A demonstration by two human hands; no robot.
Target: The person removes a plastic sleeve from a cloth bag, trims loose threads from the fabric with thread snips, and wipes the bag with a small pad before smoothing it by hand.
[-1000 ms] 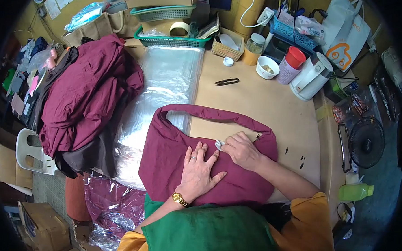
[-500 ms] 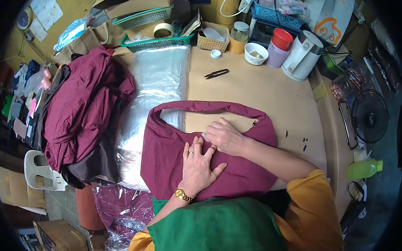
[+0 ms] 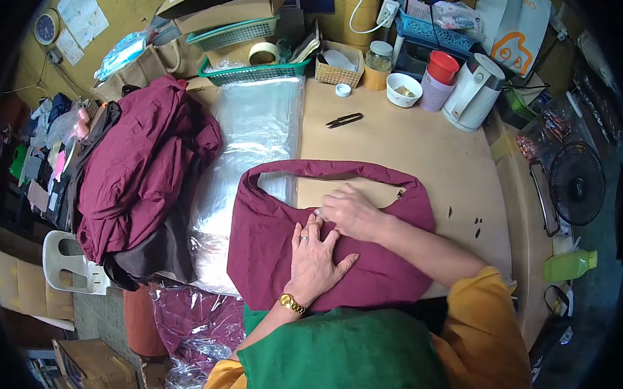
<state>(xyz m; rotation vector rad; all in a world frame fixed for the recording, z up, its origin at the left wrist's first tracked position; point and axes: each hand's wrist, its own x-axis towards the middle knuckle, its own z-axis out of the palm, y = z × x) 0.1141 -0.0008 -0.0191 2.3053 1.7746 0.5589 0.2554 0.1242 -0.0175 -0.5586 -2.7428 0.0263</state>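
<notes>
A maroon fabric shoulder bag lies flat on the table in front of me, its strap looped away from my body. My left hand rests flat on the bag with fingers spread, fingertips close to the top edge of the opening. Just beyond those fingertips, my right hand is closed in a pinch at that edge. A small whitish bit shows at its fingers, too small to name. A small dark piece of hardware sits near the right end of the strap.
Left of the bag are clear plastic sleeves and a heap of maroon fabric. Thread snips lie beyond the strap. Along the back stand a green basket, a jar, a white bowl and a kettle.
The whole view has shifted slightly, so things appear a little further right. Both hands stay at the same place on the bag, in nearly the same pose.
</notes>
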